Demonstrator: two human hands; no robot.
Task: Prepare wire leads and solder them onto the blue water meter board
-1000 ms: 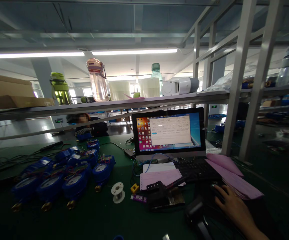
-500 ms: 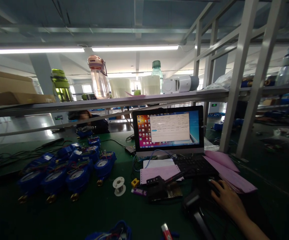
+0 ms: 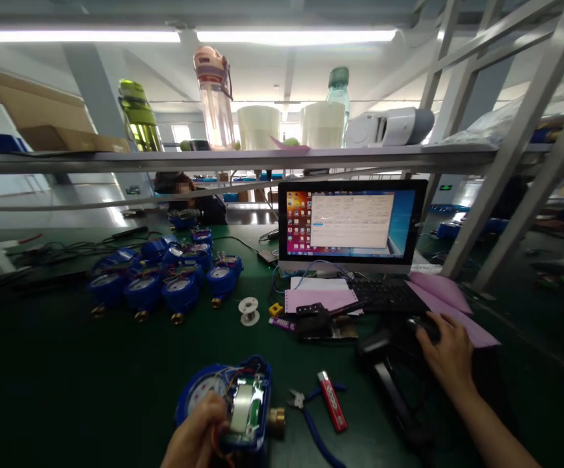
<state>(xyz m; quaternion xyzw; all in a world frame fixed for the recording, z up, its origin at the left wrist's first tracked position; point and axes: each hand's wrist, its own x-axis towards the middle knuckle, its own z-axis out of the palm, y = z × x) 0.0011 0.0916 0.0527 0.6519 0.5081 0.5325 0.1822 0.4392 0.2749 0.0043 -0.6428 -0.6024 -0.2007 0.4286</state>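
Note:
My right hand (image 3: 450, 354) is wrapped over a black computer mouse (image 3: 425, 328) beside the keyboard (image 3: 384, 294). At the near edge, my left hand (image 3: 198, 422) is closed in a pinch over an open blue water meter (image 3: 265, 416). Red and orange wires (image 3: 216, 448) come out from under its fingers. The meter's dial is partly covered by that hand; its green circuit board (image 3: 247, 406) shows, and a brass fitting sticks out to the right. Blue-handled cutters (image 3: 313, 429) and a red marker-like tube (image 3: 333, 403) lie right of the meter.
A black handheld scanner (image 3: 389, 383) lies between the cutters and the mouse. Several blue meters (image 3: 181, 292) stand at the left. Behind are a solder spool (image 3: 249, 312), pink papers (image 3: 321, 300) and a monitor (image 3: 352, 224) under a shelf (image 3: 174, 159). A person sits beyond.
The view has tipped downward, bringing the near meter, the cutters and my left hand into sight. My right hand stays on the mouse. The monitor still shows the same window.

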